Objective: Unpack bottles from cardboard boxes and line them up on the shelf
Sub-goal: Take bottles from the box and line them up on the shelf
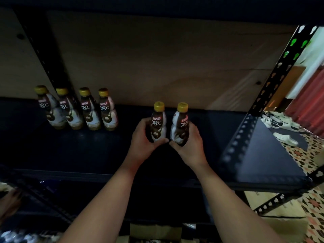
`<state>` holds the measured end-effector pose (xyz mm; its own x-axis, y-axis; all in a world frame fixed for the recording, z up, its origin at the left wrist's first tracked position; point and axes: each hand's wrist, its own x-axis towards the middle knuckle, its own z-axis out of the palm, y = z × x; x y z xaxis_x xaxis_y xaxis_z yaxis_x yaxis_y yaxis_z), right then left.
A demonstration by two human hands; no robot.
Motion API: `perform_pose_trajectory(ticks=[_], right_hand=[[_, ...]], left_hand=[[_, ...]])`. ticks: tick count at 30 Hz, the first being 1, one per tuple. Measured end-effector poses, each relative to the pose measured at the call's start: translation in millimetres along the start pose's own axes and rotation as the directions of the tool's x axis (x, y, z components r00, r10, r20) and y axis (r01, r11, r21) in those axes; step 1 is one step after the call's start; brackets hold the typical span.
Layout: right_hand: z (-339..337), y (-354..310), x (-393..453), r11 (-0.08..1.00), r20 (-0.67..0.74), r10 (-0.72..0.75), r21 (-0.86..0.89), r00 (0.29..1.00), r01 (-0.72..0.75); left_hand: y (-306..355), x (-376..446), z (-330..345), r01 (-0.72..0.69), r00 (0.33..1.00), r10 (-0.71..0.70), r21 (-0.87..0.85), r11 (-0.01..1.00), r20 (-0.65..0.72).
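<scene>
Two bottles (157, 122) (gold-capped): left hand (142, 141) grips one, right hand (190, 143) the other.

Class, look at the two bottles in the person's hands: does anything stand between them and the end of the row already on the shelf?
Nothing visible: only bare dark shelf lies between the held bottles and the row of four.

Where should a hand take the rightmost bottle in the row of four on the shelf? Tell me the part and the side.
Grip the rightmost bottle around its narrower waist just under the yellow cap, coming from the front or its right side. It stands upright, its left side is crowded by the neighbouring bottle, while the dark shelf to its right lies bare.
</scene>
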<state>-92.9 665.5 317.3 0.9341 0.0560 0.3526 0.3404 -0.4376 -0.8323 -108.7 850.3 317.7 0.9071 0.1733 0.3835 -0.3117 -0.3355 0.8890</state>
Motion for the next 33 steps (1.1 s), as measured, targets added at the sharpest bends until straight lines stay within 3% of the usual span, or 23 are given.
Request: perform_pose_trajectory(ticks=[8,21,33], right_hand=[[0.0,2.4,0.7,0.999,0.040,0.004,0.054,0.999,-0.006],[7.0,5.0,3.2,1.000,-0.020,-0.019,0.006,1.000,0.019],[55.8,-18.9,24.6,0.998,-0.006,0.022,-0.064,1.000,-0.023]], left_hand=[[-10.0,2.1,-3.3,-0.028,0.999,0.026,0.038,0.999,0.046],[-10.8,2.9,1.1,-0.031,0.994,0.054,0.234,0.972,-0.092],[-16.7,19.9,-29.6,0.111,0.948,0.007,0.352,0.929,-0.318]])
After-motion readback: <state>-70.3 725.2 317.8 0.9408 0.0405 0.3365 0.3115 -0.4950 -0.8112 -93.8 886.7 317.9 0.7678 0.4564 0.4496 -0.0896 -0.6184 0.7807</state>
